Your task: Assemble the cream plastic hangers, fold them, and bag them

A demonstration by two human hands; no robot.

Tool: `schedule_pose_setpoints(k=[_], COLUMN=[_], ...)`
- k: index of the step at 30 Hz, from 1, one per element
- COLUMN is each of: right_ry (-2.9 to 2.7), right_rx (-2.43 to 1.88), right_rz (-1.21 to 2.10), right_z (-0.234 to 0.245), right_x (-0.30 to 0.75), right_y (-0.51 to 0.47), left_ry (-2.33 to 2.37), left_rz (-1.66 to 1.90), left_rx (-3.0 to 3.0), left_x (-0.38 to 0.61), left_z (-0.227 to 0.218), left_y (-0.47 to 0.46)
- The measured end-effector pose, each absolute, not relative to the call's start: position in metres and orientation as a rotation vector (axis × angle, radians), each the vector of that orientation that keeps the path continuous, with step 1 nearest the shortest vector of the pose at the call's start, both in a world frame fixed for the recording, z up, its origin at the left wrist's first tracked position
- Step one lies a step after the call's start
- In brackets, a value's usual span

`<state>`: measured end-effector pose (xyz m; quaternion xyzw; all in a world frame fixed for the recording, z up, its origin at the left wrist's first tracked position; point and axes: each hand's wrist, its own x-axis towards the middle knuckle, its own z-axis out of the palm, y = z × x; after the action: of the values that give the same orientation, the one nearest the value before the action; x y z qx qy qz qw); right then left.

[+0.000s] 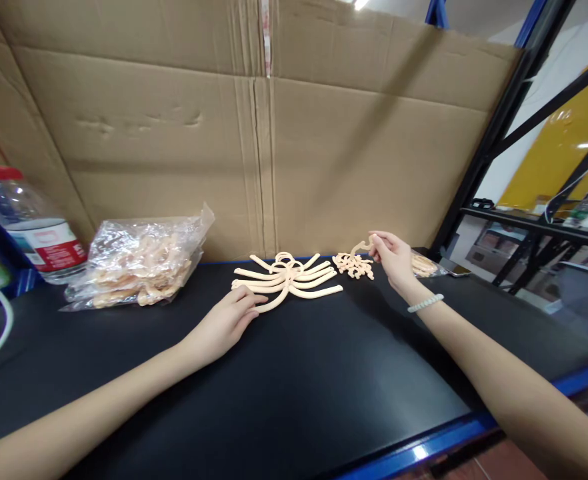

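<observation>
A cream plastic rib cage model (290, 275), with curved ribs spreading to both sides, lies on the black table. The fingers of my left hand (227, 323) close round the end of its nearest left rib (273, 306). My right hand (393, 259) is raised beside a pile of small cream plastic pieces (353, 265). Pinched between its thumb and fingers is a small curved cream piece (360, 247), held above the pile. My right fingers partly hide that piece.
Clear plastic bags of bone-like parts (139, 263) lie to the left, by a red-capped bottle (49, 233). A smaller bag of cream parts (424, 265) and a phone (455, 268) sit at right. Cardboard (349, 147) stands behind; a white cable (4, 313) curves at far left.
</observation>
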<state>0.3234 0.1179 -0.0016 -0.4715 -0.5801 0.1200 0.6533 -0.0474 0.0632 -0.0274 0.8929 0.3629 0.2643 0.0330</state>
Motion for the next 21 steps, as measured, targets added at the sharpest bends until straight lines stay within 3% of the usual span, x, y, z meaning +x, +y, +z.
schedule_pose_setpoints(k=[12,21], right_ry=[-1.153,-1.095], right_rx=[-0.920,-0.959], right_rz=[1.097,1.283], right_z=[0.005,0.002], right_x=[0.274,0.267], right_y=[0.077,0.073], left_ry=[1.092,1.195], left_rz=[0.837,0.920], left_rx=[2.681,2.572], left_x=[-0.046,-0.044], left_z=[-0.022,-0.014], left_y=[0.057,0.050])
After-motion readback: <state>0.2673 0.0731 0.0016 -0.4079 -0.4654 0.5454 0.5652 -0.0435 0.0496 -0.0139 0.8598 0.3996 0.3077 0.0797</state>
